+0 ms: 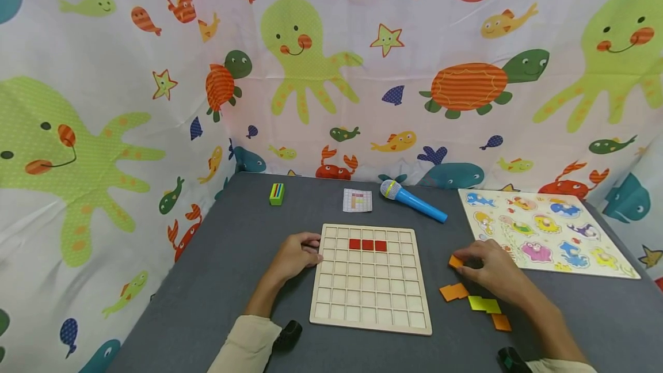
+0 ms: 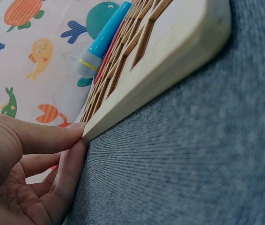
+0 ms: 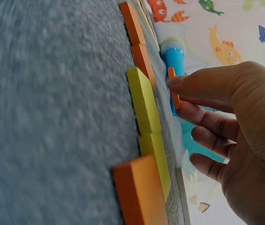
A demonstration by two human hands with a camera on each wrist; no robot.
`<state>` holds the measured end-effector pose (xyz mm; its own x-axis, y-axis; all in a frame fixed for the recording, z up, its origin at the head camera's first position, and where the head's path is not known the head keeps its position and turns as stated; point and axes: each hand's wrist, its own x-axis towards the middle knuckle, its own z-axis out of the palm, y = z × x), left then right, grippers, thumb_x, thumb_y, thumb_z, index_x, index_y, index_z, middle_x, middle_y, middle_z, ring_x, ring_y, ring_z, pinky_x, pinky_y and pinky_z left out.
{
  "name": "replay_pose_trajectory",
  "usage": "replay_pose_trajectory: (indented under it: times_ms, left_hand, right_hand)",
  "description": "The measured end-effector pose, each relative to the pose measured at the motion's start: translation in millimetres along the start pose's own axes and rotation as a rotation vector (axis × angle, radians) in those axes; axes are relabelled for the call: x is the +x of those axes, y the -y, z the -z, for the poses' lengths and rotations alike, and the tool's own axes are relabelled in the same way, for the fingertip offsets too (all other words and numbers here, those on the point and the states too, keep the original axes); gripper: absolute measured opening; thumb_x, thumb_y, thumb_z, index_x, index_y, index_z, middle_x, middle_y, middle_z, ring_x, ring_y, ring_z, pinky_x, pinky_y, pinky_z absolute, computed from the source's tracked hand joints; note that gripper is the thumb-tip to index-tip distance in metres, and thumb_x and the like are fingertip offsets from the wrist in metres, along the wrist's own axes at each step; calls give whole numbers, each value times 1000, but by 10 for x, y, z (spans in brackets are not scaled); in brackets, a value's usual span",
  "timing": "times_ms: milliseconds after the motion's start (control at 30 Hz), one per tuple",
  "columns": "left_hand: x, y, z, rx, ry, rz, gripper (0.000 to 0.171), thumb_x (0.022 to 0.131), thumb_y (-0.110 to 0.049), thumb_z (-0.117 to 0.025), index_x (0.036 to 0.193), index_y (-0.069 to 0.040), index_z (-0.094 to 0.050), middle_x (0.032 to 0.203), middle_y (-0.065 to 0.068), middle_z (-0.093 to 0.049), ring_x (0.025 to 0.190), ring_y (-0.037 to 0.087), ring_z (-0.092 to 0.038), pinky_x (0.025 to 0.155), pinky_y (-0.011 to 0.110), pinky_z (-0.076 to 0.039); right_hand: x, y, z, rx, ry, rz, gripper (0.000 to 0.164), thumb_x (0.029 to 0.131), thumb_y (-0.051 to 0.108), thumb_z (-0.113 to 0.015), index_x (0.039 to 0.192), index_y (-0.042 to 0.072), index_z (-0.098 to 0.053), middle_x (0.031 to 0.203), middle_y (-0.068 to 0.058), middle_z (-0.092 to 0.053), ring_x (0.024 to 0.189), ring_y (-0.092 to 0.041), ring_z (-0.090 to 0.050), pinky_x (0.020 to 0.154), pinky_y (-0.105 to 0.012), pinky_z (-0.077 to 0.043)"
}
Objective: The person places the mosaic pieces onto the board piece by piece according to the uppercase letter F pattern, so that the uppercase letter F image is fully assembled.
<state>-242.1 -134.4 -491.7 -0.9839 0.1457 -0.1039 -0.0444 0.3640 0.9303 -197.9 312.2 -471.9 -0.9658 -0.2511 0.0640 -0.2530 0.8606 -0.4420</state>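
A wooden grid board point(image 1: 370, 292) lies on the dark grey table, with three red square tiles point(image 1: 368, 244) in a row in its second row from the far edge. My left hand point(image 1: 295, 258) pinches the board's left edge between thumb and fingers, as the left wrist view shows. My right hand point(image 1: 489, 266) holds an orange square tile point(image 3: 174, 89) between thumb and fingertips, above the table right of the board. Below it lie orange tiles point(image 1: 454, 292), yellow tiles point(image 1: 484, 304) and another orange tile point(image 1: 501, 322), partly overlapping.
Behind the board are a patterned card point(image 1: 357, 200) and a blue toy microphone point(image 1: 419, 201). A small green box point(image 1: 277, 194) stands back left. A sea-animal puzzle board point(image 1: 549, 235) lies at the right. A printed curtain point(image 1: 362, 85) hangs behind the table.
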Motion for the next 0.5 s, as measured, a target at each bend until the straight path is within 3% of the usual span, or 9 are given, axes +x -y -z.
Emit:
replay_pose_trajectory:
  times_ms: [500]
  left_hand:
    - [22, 19, 0, 5, -3, 11, 52, 85, 3, -81, 135, 2, -68, 117, 14, -70, 100, 21, -70, 79, 30, -62]
  right_hand:
    - [131, 283, -120, 56, 5, 24, 29, 92, 21, -81, 118, 9, -80, 109, -3, -70, 104, -26, -55, 87, -49, -48]
